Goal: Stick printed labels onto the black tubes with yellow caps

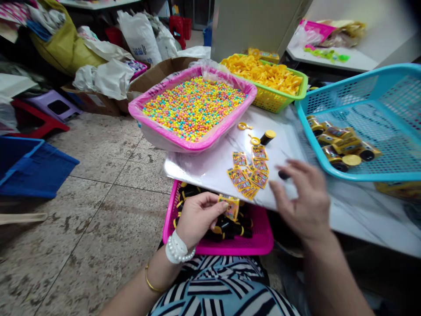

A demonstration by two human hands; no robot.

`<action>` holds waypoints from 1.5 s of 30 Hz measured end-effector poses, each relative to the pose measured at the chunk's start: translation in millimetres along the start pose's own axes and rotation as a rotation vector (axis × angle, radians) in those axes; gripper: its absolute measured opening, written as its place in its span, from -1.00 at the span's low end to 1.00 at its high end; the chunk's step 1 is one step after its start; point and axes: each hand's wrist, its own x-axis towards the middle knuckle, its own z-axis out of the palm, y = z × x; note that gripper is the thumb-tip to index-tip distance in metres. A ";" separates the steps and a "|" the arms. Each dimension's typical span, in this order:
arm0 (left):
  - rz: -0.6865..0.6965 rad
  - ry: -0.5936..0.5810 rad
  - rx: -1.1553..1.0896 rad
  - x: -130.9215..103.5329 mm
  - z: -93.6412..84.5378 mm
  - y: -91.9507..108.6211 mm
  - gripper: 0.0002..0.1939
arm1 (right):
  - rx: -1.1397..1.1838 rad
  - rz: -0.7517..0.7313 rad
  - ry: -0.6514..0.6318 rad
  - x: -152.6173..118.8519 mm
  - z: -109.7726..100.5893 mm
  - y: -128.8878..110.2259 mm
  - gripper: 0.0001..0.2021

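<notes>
My left hand pinches a small yellow printed label between thumb and fingers, above a magenta basket on my lap. Inside that basket lie several black tubes with yellow bands. My right hand, somewhat blurred, is over the table with thumb and fingers apart. Beside its fingertips shows a small round black piece; whether they touch it I cannot tell. More printed labels lie loosely spread between my hands. Behind them are a black tube with a yellow cap and yellow ring-shaped pieces.
A pink tub of colourful beads overhangs the table's left end. Beyond it stands a green basket of yellow parts. On the right, a blue basket holds several labelled tubes. A dark blue bin sits on the floor.
</notes>
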 end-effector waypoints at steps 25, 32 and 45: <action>-0.229 -0.160 -0.449 15.3 12.8 0.9 -0.62 | 1.043 0.738 -0.388 -18.3 -4.7 -36.4 -0.72; -0.278 -0.158 -0.606 18.5 12.4 -0.4 -0.65 | 0.880 0.530 -0.326 -23.8 -3.9 -51.4 -0.81; 0.046 0.016 -0.225 1.6 12.0 -2.4 -0.59 | 0.978 0.318 -0.085 -36.6 14.6 -49.3 -0.64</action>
